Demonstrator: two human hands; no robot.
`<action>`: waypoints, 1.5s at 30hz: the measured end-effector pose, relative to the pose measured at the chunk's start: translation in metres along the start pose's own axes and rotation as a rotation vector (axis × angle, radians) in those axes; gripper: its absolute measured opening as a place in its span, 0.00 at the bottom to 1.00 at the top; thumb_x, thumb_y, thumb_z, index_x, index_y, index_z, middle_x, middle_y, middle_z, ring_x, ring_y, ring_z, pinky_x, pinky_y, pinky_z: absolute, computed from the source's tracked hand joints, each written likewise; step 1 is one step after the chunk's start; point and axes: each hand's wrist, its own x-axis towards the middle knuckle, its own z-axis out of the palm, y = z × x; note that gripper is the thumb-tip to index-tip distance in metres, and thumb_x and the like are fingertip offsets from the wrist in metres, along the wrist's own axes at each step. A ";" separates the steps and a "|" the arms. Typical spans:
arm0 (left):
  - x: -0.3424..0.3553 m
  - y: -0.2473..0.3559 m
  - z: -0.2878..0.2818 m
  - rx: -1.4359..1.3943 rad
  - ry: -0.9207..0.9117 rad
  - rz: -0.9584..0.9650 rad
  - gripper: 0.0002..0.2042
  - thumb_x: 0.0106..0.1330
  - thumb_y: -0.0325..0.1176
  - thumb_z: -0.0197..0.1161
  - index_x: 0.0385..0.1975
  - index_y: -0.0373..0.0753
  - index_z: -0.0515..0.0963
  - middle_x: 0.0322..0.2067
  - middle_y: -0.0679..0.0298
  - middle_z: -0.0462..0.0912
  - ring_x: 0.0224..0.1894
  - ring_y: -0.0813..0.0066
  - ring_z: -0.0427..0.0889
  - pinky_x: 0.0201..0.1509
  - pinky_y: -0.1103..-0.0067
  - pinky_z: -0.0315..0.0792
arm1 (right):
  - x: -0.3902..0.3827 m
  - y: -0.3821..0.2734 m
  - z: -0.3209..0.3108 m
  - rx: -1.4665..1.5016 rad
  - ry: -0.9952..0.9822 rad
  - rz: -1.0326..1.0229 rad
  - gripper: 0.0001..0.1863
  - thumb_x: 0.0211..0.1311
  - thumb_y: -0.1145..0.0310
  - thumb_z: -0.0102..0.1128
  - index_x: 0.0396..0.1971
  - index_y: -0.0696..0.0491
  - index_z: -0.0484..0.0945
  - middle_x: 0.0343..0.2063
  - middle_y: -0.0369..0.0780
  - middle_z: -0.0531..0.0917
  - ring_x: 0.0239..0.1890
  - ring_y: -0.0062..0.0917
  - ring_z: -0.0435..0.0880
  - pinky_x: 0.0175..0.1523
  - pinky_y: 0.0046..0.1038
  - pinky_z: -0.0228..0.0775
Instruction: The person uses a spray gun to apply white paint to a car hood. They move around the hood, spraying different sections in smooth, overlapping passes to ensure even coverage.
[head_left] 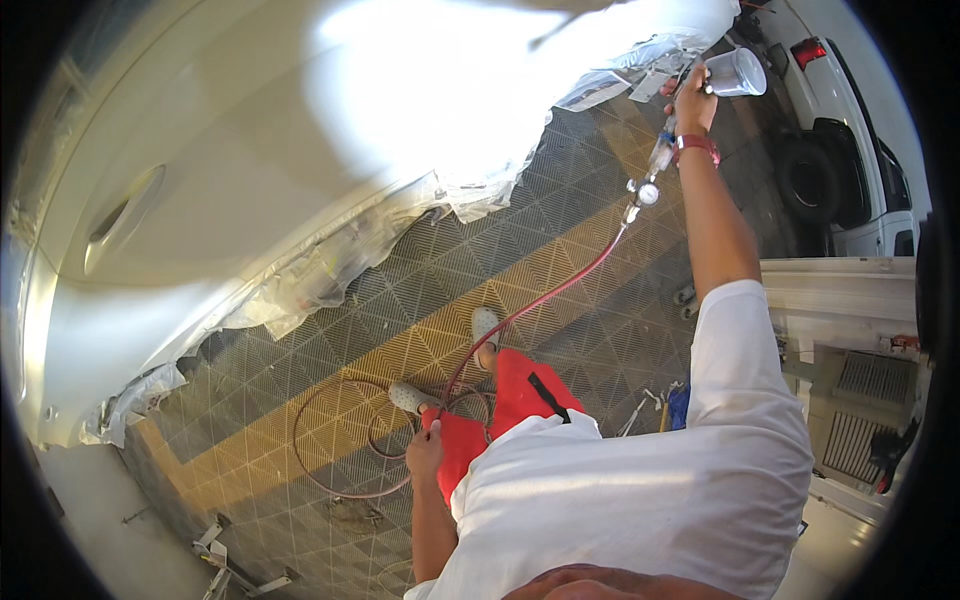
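Room for the left hand [425,452] is given above the tiled floor [405,305], bounded ahead by the car panel [240,180] and crossed by the red hose [560,288].

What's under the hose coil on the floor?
Ribbed gray and yellow tiles show through the coil. The red trousers and left hand block part of it; whatever lies under there can't be seen.

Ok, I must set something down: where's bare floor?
Bare floor shows between the masking sheets and the shoes, and between the red hose and the right forearm. Crowded: where the hose loops beside the left hand, and lower left around the metal stand.
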 end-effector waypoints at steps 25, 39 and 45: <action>-0.113 -0.409 -0.013 -0.238 0.155 -0.548 0.36 0.71 0.68 0.49 0.37 0.36 0.86 0.37 0.50 0.88 0.45 0.45 0.86 0.51 0.55 0.75 | -0.679 -0.208 0.258 0.402 -0.946 -0.247 0.24 0.76 0.50 0.55 0.51 0.58 0.83 0.18 0.36 0.82 0.20 0.21 0.77 0.30 0.30 0.71; -0.060 -0.291 -0.011 -0.004 0.008 -0.258 0.35 0.70 0.68 0.49 0.41 0.37 0.86 0.38 0.41 0.86 0.47 0.40 0.85 0.52 0.54 0.76 | -0.458 -0.083 0.138 0.153 -0.776 -0.060 0.30 0.80 0.44 0.43 0.39 0.57 0.82 0.33 0.38 0.88 0.34 0.17 0.87 0.21 0.18 0.69; -0.019 -0.193 -0.026 0.110 -0.051 -0.149 0.32 0.71 0.66 0.52 0.38 0.37 0.86 0.35 0.42 0.86 0.44 0.39 0.86 0.49 0.53 0.77 | -0.316 -0.029 0.063 0.186 -0.551 -0.007 0.29 0.80 0.46 0.43 0.38 0.59 0.81 0.31 0.40 0.87 0.32 0.20 0.87 0.21 0.20 0.68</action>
